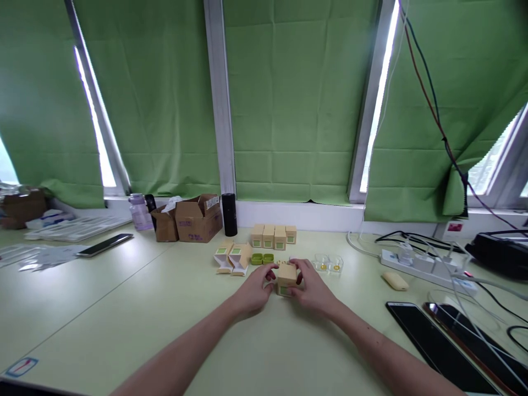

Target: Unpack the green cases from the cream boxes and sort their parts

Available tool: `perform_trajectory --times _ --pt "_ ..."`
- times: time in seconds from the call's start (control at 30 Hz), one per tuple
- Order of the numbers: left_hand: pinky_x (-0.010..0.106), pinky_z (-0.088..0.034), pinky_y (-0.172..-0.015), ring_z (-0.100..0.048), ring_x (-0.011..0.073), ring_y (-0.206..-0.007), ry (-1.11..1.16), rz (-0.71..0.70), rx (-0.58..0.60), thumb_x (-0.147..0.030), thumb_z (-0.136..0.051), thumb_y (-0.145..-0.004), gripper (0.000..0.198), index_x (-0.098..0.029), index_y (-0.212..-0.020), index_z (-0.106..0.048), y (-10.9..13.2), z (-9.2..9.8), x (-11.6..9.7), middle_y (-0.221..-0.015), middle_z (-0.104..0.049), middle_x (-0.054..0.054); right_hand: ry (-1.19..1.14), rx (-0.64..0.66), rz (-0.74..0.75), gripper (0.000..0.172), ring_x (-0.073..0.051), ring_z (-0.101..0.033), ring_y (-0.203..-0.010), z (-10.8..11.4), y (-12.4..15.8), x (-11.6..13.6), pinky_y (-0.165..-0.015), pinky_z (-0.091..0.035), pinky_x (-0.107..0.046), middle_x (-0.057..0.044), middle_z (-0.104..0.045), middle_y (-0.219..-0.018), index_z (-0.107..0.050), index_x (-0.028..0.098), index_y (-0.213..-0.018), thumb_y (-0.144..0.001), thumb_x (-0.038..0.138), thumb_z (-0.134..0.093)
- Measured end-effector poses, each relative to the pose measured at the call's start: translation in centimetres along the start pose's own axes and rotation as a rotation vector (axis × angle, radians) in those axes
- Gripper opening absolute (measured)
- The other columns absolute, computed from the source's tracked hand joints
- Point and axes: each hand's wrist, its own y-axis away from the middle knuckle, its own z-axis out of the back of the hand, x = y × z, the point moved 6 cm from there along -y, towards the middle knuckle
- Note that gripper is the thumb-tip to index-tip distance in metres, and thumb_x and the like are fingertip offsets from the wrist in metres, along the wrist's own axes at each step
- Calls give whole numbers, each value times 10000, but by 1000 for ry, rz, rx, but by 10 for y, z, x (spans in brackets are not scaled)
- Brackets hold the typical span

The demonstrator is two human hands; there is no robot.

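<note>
Green blinds [292, 104] hang beyond a pale table [173, 313] bearing small boxes [286, 271].

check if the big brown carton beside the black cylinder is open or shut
Open: the big brown carton has flaps standing raised at its top.

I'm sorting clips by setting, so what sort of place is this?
Probably an office or small workshop, though I can't be sure: a long table faces green blinds, a power strip lies at its right, and small cardboard boxes stand grouped on it.
</note>
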Motion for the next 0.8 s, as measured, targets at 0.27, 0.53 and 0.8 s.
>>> perform_trajectory --times 0.27,0.53,0.8 --pt "379 -496 -1038 -630 243 -1134 56 -11 35 -108 -580 -838 536 -190 -1367 -591 0 -6 -3 -1265 -670 118 -131 -13 -34 555 -185 -631 -825 -3 6 -24 -762 -562 -340 -72 -610 -1134 -586 203 -1266 -727 185 -716" --pt "382 -498 -1028 -623 247 -1144 47 -31 38 -151 -608 -843 526 -190 -1367 -585 0 -9 1 -1292 -655 126 -162 27 -48 461 -198 -626 -833 -5 4 -24 -739 -540 -318 -44 -674 -995 -633 219 -1216 -757 200 -678" --pt "351 -525 -966 -648 228 -1058 39 0 27 -118 -596 -805 417 -182 -1215 -632 2 -1 -12 -1186 -695 94 -344 26 -72 418 -168 -587 -744 2 -1 -36 -688 -489 -298 16 -607 -822 -658 207 -1126 -713 253 -705"
